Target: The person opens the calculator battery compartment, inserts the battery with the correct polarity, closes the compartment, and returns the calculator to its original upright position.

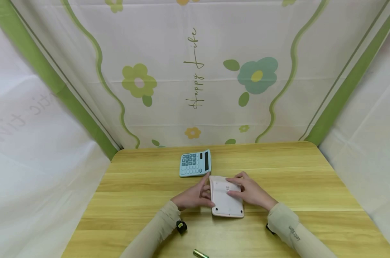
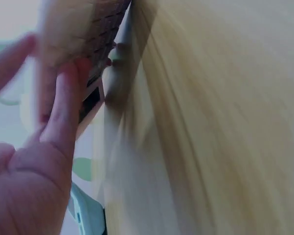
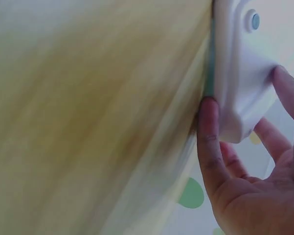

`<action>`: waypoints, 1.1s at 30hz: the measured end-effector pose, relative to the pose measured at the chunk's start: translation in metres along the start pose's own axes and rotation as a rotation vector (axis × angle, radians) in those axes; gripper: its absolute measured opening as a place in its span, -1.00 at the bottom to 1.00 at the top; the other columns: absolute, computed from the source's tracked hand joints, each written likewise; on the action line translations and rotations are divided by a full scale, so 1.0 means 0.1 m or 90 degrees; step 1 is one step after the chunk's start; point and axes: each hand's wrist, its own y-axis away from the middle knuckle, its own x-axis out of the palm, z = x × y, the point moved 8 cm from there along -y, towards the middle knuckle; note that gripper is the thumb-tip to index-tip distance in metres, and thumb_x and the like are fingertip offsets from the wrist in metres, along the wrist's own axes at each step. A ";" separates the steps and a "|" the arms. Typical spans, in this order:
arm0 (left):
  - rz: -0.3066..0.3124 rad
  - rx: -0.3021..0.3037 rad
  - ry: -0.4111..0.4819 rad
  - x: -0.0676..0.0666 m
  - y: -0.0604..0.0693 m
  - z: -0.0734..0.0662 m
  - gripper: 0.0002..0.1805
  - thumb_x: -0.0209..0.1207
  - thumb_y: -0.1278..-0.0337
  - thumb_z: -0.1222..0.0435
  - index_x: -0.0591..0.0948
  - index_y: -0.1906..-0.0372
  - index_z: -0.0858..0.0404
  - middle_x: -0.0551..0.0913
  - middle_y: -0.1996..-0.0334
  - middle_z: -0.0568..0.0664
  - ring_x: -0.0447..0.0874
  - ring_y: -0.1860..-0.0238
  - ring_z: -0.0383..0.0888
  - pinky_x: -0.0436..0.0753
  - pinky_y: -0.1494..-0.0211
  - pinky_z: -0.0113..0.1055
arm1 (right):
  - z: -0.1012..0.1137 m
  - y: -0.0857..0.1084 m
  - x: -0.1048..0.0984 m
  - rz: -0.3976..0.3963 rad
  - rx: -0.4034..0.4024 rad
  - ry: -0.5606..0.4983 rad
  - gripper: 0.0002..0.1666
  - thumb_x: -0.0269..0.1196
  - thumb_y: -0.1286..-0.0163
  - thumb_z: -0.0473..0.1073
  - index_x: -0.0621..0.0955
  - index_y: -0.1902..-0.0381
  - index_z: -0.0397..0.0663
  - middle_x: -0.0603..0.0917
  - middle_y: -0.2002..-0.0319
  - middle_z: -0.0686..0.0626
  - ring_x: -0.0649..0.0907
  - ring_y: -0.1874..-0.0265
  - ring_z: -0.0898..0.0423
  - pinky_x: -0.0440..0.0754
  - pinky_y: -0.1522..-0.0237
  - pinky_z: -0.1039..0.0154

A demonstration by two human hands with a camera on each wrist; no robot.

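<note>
Left fingers (image 2: pixel 62 110) against blurred pink calculator (image 2: pixel 76 29)

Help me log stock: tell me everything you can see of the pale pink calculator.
The pale pink calculator looks like smooth plastic, rectangular with rounded corners. Its back faces up, with two dark round feet at the near corners and a mark too small to read. The left wrist view shows keys and a dark display on its underside, blurred. It is held over the table, nearer the person than the blue calculator. The left hand grips its left side, the right hand its right.
</note>
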 end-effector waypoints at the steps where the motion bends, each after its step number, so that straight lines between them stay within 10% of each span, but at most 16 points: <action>1: -0.003 -0.003 -0.009 0.00 0.00 0.01 0.31 0.36 -0.22 0.50 -0.41 -0.68 0.07 0.47 -0.45 0.18 0.72 -0.14 -0.03 0.68 -0.21 -0.23 | 0.00 0.00 -0.01 -0.002 -0.004 0.004 -0.33 0.38 -0.41 0.18 0.59 -0.39 0.10 0.48 -0.18 -0.11 0.49 0.16 0.11 0.47 0.17 0.24; 15: -0.133 -0.020 -0.240 -0.05 -0.04 0.01 0.05 0.52 -0.09 0.36 0.18 -0.62 0.31 0.37 -0.35 0.20 0.72 0.11 -0.18 0.70 0.14 -0.44 | -0.04 -0.01 -0.05 -0.006 -0.003 0.025 -0.40 0.47 -0.33 0.08 0.68 -0.26 -0.01 0.53 0.12 0.01 0.45 0.28 0.15 0.42 0.28 0.32; 33: -0.172 -0.044 -0.293 -0.02 -0.07 -0.02 -0.01 0.52 -0.08 0.36 0.26 -0.59 0.32 0.38 -0.32 0.19 0.68 0.16 -0.23 0.68 0.21 -0.46 | -0.07 0.00 -0.09 -0.011 -0.003 0.044 -0.41 0.49 -0.31 0.06 0.70 -0.23 -0.05 0.51 0.22 0.03 0.43 0.32 0.15 0.39 0.31 0.32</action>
